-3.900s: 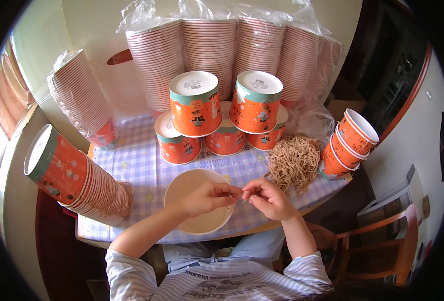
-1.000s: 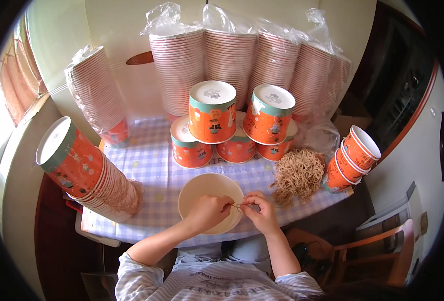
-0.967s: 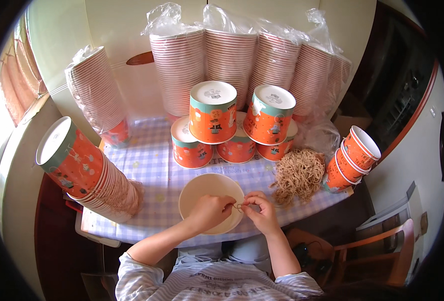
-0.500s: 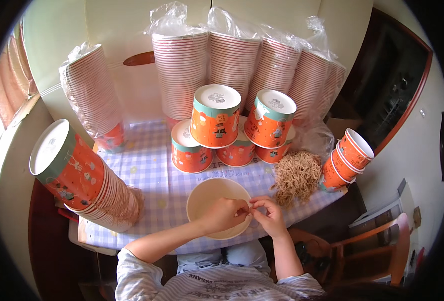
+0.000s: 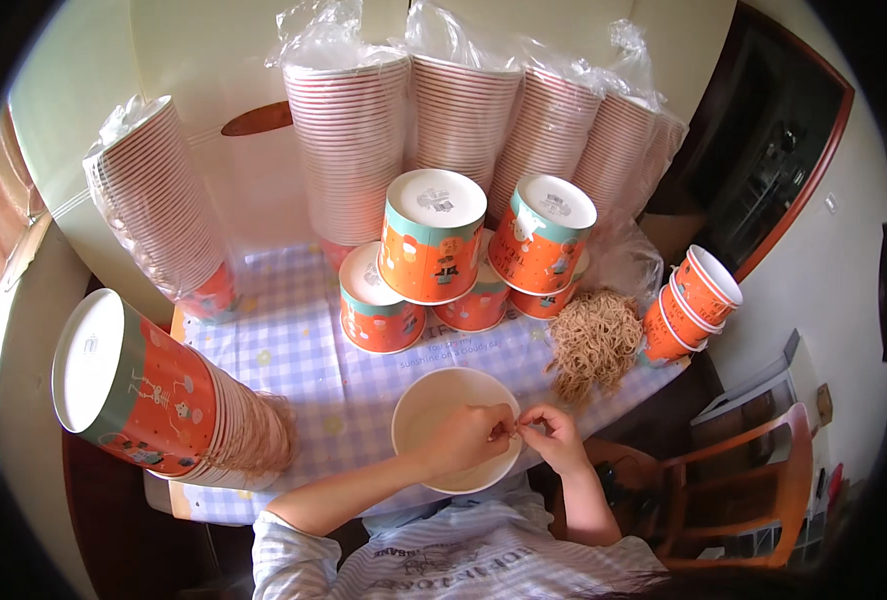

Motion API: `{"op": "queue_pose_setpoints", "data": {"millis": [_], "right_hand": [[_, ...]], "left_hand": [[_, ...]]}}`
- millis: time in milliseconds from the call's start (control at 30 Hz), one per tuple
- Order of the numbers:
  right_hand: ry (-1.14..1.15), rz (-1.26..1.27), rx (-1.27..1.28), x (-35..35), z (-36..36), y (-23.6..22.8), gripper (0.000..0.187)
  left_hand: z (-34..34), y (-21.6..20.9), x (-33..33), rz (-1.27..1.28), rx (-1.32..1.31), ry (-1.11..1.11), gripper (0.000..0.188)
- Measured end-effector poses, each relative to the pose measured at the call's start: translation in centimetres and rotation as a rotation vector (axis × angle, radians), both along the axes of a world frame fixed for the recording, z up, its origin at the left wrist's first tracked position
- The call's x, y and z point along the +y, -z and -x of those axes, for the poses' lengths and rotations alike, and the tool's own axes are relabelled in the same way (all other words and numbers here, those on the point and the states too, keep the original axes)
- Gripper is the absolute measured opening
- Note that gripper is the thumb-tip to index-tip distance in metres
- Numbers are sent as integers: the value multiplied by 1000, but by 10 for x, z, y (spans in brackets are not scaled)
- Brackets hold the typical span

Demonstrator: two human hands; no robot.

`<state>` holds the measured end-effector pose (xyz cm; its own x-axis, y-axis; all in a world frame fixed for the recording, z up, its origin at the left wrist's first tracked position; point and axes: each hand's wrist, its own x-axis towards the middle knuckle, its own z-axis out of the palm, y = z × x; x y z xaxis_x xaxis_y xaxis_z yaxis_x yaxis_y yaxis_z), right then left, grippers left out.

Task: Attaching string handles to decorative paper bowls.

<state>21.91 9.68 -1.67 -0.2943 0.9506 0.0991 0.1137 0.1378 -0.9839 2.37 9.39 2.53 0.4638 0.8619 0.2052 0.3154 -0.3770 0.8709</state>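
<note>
An open white paper bucket (image 5: pixel 431 402) sits mouth-up near the front of the checked tablecloth (image 5: pixel 298 335). Over its mouth, the person's left hand (image 5: pixel 471 435) has thumb and fingers pressed together, fingertips meeting those of the right hand (image 5: pixel 555 438), also pinched, by the right-hand rim; I can't make out anything between them. Beyond the right hand lies a tangled heap of tan strands (image 5: pixel 595 342), beside upturned orange-and-teal paper buckets (image 5: pixel 431 240).
</note>
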Motion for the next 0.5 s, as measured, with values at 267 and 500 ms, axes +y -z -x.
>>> {"op": "queue_pose_setpoints", "data": {"millis": [267,500], "right_hand": [[-68,16,206,9,9,8,10],[-1,-297,73,47,47,10,13]], "left_hand": [[-1,0,4,-87,42,-78,10],[13,-11,27,-209,155,-274,11]]}}
